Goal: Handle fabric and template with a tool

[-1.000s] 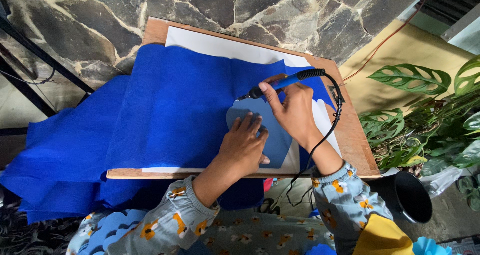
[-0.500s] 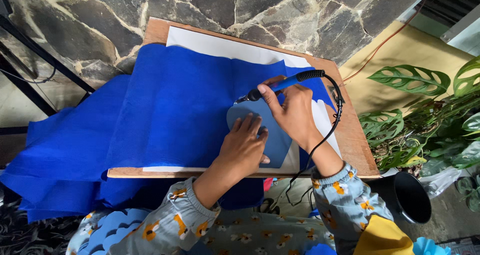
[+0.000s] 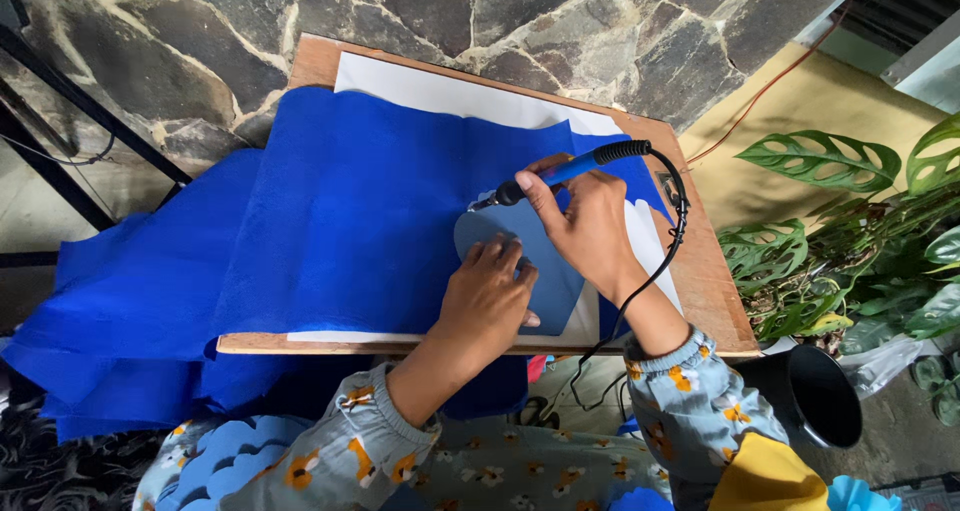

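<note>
I see my left hand (image 3: 487, 301) spread flat on the template (image 3: 545, 281), my right hand (image 3: 590, 226) pinching the hot cutter (image 3: 560, 174) at its far-left edge, most of the blue felt (image 3: 350, 211) seemingly uncut.

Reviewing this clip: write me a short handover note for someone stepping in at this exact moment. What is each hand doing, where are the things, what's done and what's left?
Left hand: flat, pressing the grey-blue shield-shaped template onto the bright blue felt sheet.
Right hand: gripping the blue-handled corded hot cutting pen, tip at the template's upper left edge.
Layout: the felt lies over white paper on the wooden board and hangs off its left side; the black cord runs off the front edge.
Done: template placed, pen at its outline.
Left: no cut piece shows free yet; how far the outline has been traced cannot be told.
</note>
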